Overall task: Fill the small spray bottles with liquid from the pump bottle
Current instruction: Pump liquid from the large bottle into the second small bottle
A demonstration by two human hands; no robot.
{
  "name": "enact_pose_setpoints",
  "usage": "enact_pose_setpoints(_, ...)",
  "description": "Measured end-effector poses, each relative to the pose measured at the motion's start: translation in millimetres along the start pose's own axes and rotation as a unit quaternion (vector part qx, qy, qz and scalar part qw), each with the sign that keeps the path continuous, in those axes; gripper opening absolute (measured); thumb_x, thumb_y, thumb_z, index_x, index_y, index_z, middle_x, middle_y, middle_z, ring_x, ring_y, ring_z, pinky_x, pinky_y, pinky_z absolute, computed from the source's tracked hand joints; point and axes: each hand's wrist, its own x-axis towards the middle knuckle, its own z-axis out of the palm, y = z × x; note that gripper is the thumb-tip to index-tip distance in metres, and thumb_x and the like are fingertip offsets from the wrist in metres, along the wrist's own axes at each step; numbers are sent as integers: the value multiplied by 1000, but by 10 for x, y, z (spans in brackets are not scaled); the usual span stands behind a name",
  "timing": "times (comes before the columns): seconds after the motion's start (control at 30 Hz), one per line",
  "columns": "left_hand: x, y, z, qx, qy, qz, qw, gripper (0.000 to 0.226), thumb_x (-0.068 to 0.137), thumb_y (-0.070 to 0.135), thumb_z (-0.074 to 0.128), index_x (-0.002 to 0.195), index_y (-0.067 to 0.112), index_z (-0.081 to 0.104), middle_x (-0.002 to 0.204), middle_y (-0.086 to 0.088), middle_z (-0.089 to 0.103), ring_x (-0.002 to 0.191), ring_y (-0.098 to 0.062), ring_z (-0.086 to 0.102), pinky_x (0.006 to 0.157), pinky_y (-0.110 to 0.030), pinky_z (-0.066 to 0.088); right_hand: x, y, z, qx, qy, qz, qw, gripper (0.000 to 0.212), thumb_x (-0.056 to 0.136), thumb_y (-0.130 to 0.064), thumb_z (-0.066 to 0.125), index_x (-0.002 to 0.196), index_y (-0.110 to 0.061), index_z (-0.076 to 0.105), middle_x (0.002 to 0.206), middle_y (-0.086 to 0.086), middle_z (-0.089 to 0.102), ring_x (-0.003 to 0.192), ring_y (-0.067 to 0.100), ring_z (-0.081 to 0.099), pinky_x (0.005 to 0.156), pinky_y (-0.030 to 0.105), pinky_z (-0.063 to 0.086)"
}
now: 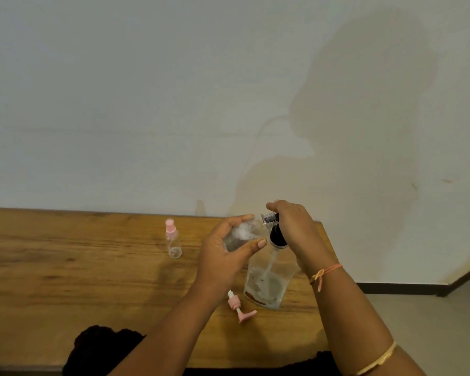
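Observation:
My left hand (228,251) grips a small clear spray bottle (242,234), tilted with its open neck toward the right. My right hand (291,226) holds the black pump head (277,237) of the large clear pump bottle (269,283), which stands on the wooden table (92,267). The pump nozzle meets the small bottle's neck. A little liquid sits in the pump bottle's base. A second small spray bottle (173,241) with a pink cap stands upright to the left. A loose pink spray top (239,308) lies on the table near the front.
The table's right edge (329,248) runs just past the pump bottle, with floor beyond. A pale wall rises right behind the table. A dark cloth (106,346) sits at the near edge.

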Motion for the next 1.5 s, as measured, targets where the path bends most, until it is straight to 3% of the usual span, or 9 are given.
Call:
enact_pose_setpoints(0.13, 15, -24, 4, 6, 0, -4, 1000, 38, 60, 26, 77, 94, 36, 63, 101, 12, 66, 96, -2, 63, 79, -24, 55, 7, 44, 5, -11, 2, -13, 1000, 38, 97, -20, 33, 115, 1, 60, 123, 15, 57, 110, 31, 49, 106, 36, 30)
enact_pose_setpoints(0.27, 13, -55, -23, 14, -8, -15, 1000, 39, 67, 13, 77, 95, 35, 63, 103, 8, 67, 97, -8, 64, 77, -24, 55, -5, 94, 71, -2, 16, -17, 1000, 40, 95, -23, 31, 112, -15, 66, 131, 7, 55, 122, 26, 46, 110, 50, 26)
enact_pose_setpoints(0.53, 24, -5, -6, -6, -6, -7, 1000, 39, 59, 25, 76, 96, 34, 64, 103, 9, 66, 97, -5, 63, 78, -26, 56, -28, 15, 18, 20, -4, -13, 1000, 34, 96, -26, 34, 109, -20, 66, 131, 2, 54, 122, 22, 46, 109, 47, 30)
enact_pose_setpoints(0.7, 36, -24, 1, 6, -7, -1, 1000, 38, 64, 16, 78, 95, 34, 63, 101, 11, 66, 94, -2, 63, 77, -22, 55, 41, 31, 24, -9, 6, 1, 1000, 32, 94, -24, 34, 86, -17, 64, 91, -1, 53, 104, 25, 48, 110, 55, 23)
enact_pose_setpoints(0.87, 24, -61, -18, 14, -13, -10, 1000, 38, 67, 11, 77, 97, 31, 64, 101, 6, 68, 93, -7, 65, 76, -24, 56, 51, 72, 45, -70, -19, 5, 997, 40, 98, -14, 26, 115, -9, 62, 135, 15, 48, 126, 35, 41, 109, 58, 22)
enact_pose_setpoints(1.17, 12, 24, 5, -9, -11, -6, 1000, 39, 60, 24, 76, 96, 33, 64, 102, 8, 67, 95, -8, 65, 74, -21, 55, 8, -37, -113, -71, -53, 9, 996, 46, 98, -28, 30, 123, 1, 55, 128, 20, 54, 115, 34, 49, 100, 43, 36)
enact_pose_setpoints(1.33, 26, -34, 8, -6, -10, -13, 1000, 38, 65, 11, 77, 95, 31, 64, 99, 7, 69, 92, -7, 66, 74, -23, 56, 99, 91, -17, -121, -32, -19, 992, 41, 97, -23, 21, 105, -18, 62, 135, 10, 49, 123, 31, 42, 110, 58, 21)
enact_pose_setpoints(1.4, 32, -47, -7, 3, -14, -11, 1000, 37, 62, 20, 77, 95, 32, 64, 99, 8, 69, 94, -7, 65, 77, -26, 56, 106, 131, 4, -107, -28, -26, 994, 45, 97, -19, 22, 116, -23, 62, 141, 7, 45, 131, 30, 37, 111, 60, 18)
enact_pose_setpoints(1.5, 35, -52, -11, 16, -13, -7, 1000, 38, 62, 22, 77, 95, 33, 64, 101, 9, 68, 94, -5, 64, 76, -22, 55, 83, 136, -19, -55, -44, -26, 997, 43, 99, -20, 25, 121, -22, 61, 138, 4, 48, 119, 22, 44, 108, 44, 28)
